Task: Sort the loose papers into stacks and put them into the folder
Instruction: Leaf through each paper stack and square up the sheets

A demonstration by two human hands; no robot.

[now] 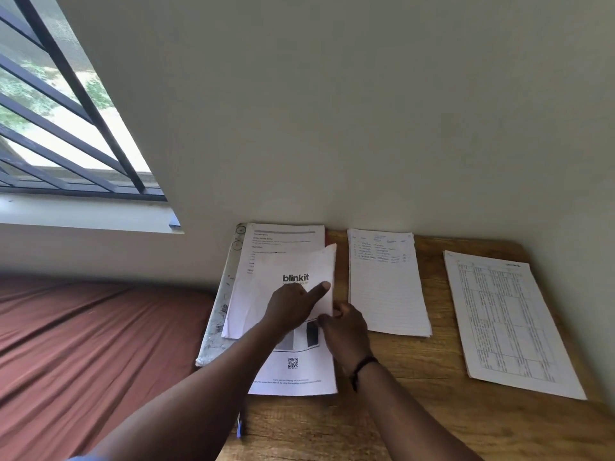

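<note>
A patterned folder [218, 314] lies at the table's left end with printed sheets [283, 241] on it. On top lies a white "blinkit" sheet [289, 271], over another printed page with a QR code [293, 377]. My left hand [293, 304] rests on the blinkit sheet with its forefinger stretched toward the sheet's right edge. At that edge, my right hand [346, 331] pinches the sheet's lower right corner. A stack of lined, handwritten paper [386, 287] lies in the middle. To the right is a stack of printed tables [509, 321].
The wooden table [416, 394] stands against a white wall. A bed with a rust-brown sheet [93, 344] borders the table on the left. A blue pen [239, 427] lies near the table's left front edge. A barred window [60, 111] is at upper left.
</note>
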